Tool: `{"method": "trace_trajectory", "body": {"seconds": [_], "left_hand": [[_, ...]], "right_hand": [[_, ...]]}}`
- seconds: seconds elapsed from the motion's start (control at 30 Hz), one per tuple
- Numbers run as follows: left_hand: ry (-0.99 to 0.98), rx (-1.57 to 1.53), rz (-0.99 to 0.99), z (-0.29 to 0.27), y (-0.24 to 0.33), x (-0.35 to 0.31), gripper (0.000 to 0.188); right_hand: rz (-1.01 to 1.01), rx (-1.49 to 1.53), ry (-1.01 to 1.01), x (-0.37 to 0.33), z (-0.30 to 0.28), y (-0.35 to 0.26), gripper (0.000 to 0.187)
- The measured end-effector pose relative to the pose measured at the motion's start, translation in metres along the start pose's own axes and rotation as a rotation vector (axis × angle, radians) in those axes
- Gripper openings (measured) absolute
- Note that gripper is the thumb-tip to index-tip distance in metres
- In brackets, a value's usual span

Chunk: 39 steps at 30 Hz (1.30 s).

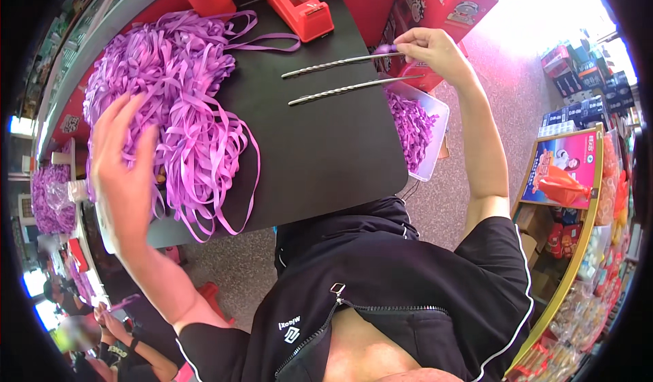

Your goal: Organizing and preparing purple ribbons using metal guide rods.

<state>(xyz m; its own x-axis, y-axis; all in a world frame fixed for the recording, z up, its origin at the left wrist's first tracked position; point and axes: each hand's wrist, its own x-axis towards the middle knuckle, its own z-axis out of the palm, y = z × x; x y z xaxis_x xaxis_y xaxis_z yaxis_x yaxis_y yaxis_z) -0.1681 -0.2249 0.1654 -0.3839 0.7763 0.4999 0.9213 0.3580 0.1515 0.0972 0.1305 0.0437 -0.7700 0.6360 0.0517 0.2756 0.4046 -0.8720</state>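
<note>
Purple ribbons (197,130); black table (326,157); red tape dispenser (307,20).

Over on the black table (320,151), a big heap of flat purple ribbon (170,76) sprawls loose and tangled, loops drooping at the near edge. To its right, 2 silvery twisted rods (333,64) run nearly parallel, thin ends rightward, a blurred purple bit (385,48) beside the farther one.

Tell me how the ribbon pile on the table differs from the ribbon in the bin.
The ribbon pile spreads loose on the table; the binned ribbon sits inside a pale plastic bin. The ribbon pile shows long, open loops, while the binned ribbon looks tightly crinkled. The ribbon pile looks far bigger than the visible binned ribbon. Both are purple.
</note>
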Motion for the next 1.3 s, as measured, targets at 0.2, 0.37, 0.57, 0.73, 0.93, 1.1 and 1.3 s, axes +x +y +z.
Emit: {"method": "trace_trajectory", "body": {"seconds": [0.2, 0.37, 0.57, 0.73, 0.93, 1.1, 1.3], "left_hand": [[-0.203, -0.212, 0.399, 0.050, 0.090, 0.059, 0.024], [-0.371, -0.323, 0.372, 0.138, 0.152, 0.115, 0.022], [-0.442, -0.570, 0.148, 0.221, 0.169, 0.115, 0.023], [-0.550, -0.677, 0.006, 0.232, 0.173, 0.110, 0.026], [-0.518, -0.910, 0.027, 0.247, 0.165, 0.101, 0.027], [-0.586, -0.935, 0.009, 0.249, 0.160, 0.102, 0.027], [-0.516, -0.885, 0.005, 0.248, 0.166, 0.097, 0.023]], "right_hand": [[-0.020, -0.030, -0.030, -0.014, 0.002, 0.002, 0.025], [0.017, 0.174, 0.029, -0.020, 0.005, 0.022, 0.016], [0.100, 0.336, 0.073, -0.027, 0.013, 0.028, 0.017], [0.102, 0.368, 0.065, -0.025, 0.016, 0.043, 0.018], [0.145, 0.659, 0.069, -0.033, 0.019, 0.050, 0.017], [0.128, 0.485, 0.096, -0.029, 0.037, 0.059, 0.032], [0.115, 0.504, 0.084, -0.020, 0.059, 0.071, 0.030]]}}
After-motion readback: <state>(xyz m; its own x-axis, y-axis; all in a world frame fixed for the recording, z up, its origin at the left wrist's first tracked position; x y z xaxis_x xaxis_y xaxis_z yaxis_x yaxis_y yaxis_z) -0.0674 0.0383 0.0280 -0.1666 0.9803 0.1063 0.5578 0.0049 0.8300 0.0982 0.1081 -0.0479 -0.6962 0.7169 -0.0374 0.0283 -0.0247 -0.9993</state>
